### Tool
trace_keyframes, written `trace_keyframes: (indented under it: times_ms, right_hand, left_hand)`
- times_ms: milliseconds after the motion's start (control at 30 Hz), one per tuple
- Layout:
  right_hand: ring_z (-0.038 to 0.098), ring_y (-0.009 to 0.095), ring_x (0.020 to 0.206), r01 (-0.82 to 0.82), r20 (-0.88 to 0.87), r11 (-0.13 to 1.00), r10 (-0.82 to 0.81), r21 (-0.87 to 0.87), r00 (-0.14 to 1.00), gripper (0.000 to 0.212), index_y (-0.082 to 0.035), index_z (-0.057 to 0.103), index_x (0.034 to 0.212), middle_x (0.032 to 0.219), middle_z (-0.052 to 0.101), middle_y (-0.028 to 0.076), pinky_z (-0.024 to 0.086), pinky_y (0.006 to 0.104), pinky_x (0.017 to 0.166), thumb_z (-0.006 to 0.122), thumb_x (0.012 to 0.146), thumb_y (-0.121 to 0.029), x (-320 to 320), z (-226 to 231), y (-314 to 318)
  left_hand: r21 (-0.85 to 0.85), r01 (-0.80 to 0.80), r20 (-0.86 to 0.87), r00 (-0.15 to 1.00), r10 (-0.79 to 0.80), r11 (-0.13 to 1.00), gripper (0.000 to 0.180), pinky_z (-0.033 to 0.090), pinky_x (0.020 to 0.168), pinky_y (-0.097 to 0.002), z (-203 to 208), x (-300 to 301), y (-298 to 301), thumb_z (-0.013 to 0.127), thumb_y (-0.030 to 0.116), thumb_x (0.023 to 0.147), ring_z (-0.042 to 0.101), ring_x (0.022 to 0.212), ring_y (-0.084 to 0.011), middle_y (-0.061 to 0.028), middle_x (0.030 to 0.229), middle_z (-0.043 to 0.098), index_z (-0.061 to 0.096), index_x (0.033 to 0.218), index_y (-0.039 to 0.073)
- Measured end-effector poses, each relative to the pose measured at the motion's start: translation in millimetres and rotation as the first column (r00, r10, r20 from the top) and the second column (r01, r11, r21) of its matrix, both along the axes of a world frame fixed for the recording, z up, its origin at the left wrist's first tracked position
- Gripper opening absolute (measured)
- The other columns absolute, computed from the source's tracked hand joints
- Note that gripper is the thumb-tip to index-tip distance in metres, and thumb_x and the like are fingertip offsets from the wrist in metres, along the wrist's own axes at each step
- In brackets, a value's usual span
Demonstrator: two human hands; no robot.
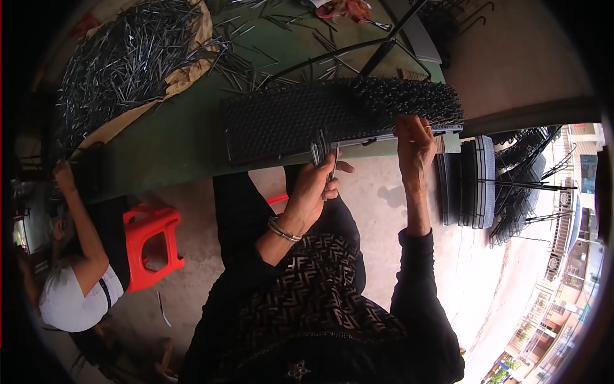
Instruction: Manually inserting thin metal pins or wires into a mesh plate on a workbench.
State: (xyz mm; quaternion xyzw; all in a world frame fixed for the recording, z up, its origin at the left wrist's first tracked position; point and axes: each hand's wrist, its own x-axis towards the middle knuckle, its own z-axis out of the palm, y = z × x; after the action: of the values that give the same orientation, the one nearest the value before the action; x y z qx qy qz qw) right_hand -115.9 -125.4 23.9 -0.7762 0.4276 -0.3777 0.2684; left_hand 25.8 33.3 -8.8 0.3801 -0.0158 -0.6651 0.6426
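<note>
My left hand [309,191] is closed round a small bundle of thin dark rods [322,148], whose tips point up towards the rack. In front of me lies a long black rack [272,125] with a surface of small holes in rows. Many dark rods [409,99] stand packed in its right part, while the left part shows bare holes. At the rack's near edge, by the standing rods, my right hand [417,146] has its fingers pinched together. Whatever is between those fingertips is hidden.
A heap of loose rods [121,67] lies on brown paper [192,80] at the far left of the green table [163,150]. Black bars cross behind the rack. A co-worker's arm [86,224] reaches in at left, near a red stool [150,246]. Stacked racks [470,182] stand at right.
</note>
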Motion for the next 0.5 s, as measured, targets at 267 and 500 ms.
trace_keyframes:
  times_ms: [267, 500]
  right_hand:
    - [0.060, 0.016, 0.081, 0.021, -0.237, 0.952, -0.098, -0.306, 0.966, 0.018, -0.015, 0.073, 0.106, 0.093, 0.057, 0.004, 0.049, 0.0311, 0.068, 0.070, 0.089, -0.015, 5, -8, 3]
    - [0.061, 0.015, 0.083, -0.121, -0.109, 0.978, 0.141, 0.169, 0.984, 0.031, -0.007, 0.069, 0.119, 0.097, 0.059, 0.007, 0.049, 0.0303, 0.071, 0.069, 0.091, -0.021, 11, 10, 32]
  left_hand:
    - [-0.045, -0.010, 0.044, 0.999, 0.012, 0.999, 0.026, 0.028, 0.048, -0.0178, 11, -4, 2, 0.053, 0.028, 0.102, 0.034, 0.055, -0.0038, -0.0104, 0.087, 0.063, 0.056, 0.107, 0.002]
    - [-0.073, -0.030, 0.071, 0.997, 0.035, 0.997, 0.027, 0.033, 0.047, -0.0186, 19, -7, 2, 0.056, 0.029, 0.100, 0.048, 0.058, -0.0069, -0.0093, 0.085, 0.064, 0.057, 0.109, 0.004]
